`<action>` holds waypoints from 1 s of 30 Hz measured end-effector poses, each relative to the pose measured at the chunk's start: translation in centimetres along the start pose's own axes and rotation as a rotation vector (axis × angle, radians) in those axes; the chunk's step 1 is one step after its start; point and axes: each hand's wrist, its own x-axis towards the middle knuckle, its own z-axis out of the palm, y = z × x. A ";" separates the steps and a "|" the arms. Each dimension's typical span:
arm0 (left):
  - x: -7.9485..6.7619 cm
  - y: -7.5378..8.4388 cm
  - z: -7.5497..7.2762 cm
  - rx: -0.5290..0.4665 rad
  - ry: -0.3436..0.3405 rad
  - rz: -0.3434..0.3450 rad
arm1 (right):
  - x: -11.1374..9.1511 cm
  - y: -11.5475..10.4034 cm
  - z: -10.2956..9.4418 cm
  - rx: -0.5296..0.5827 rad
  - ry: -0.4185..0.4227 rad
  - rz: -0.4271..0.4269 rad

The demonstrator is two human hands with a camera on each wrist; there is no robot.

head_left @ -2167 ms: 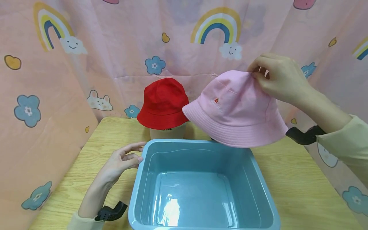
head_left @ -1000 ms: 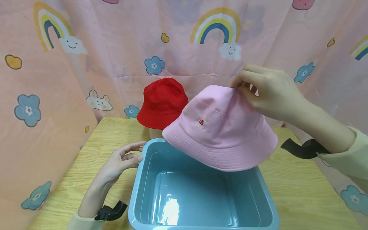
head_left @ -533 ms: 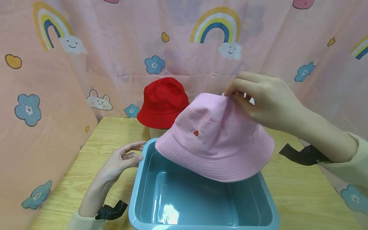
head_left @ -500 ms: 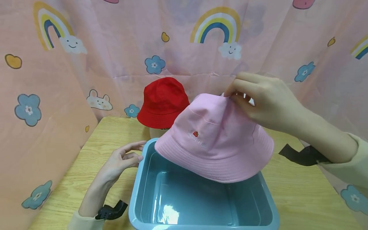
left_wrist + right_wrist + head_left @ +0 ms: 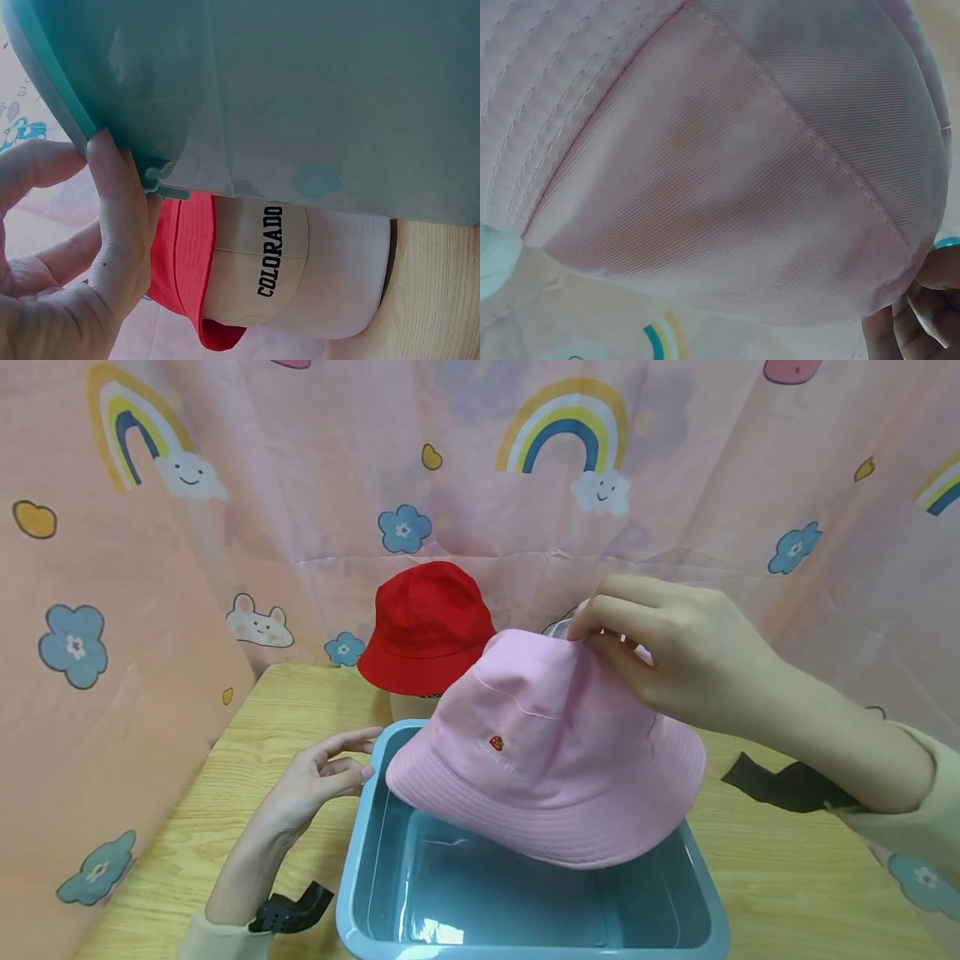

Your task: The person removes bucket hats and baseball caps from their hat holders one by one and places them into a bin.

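My right hand (image 5: 678, 647) pinches the crown of a pink bucket hat (image 5: 547, 768) with a small strawberry and lettering on its front. The hat hangs tilted over a light blue plastic tub (image 5: 360, 852), its brim overlapping the tub's back part. In the right wrist view the pink hat (image 5: 727, 165) fills most of the picture, fingertips at the crown's edge. My left hand (image 5: 311, 781) holds the tub's left rim near the back corner; in the left wrist view its thumb and fingers meet the rim of the tub (image 5: 300, 97).
A red bucket hat (image 5: 427, 631) sits behind the tub, over a beige cap marked COLORADO (image 5: 262, 247). Something whitish (image 5: 558, 628) shows behind the pink hat. A pink patterned curtain (image 5: 322, 510) closes off the back and sides of the wooden table (image 5: 795, 877).
My right hand has carried the pink hat down and leftward, from behind the tub's back right to over the tub. The left hand has stayed at the rim.
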 end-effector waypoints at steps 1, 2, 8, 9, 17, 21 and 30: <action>0.0 0.0 0.0 0.000 -0.001 0.002 | 0.0 -0.2 0.0 0.005 0.003 -0.006; 0.0 0.0 0.0 0.001 -0.001 0.004 | 0.0 -0.3 0.0 0.008 0.007 -0.014; 0.1 -0.2 -0.1 0.014 0.005 -0.002 | -0.1 -1.4 0.1 0.030 0.010 -0.057; 0.1 -0.3 -0.1 0.017 0.006 -0.003 | -0.1 -1.5 0.1 0.037 0.007 -0.061; 0.0 -0.4 -0.1 0.022 0.011 -0.011 | -0.4 -2.7 0.6 0.054 -0.005 -0.080; 0.1 -0.4 -0.1 0.018 0.012 -0.016 | -0.6 -3.3 0.9 0.063 0.000 -0.094; 0.0 -0.4 -0.1 0.010 0.010 -0.012 | -1.0 -4.1 1.8 0.107 -0.063 -0.097</action>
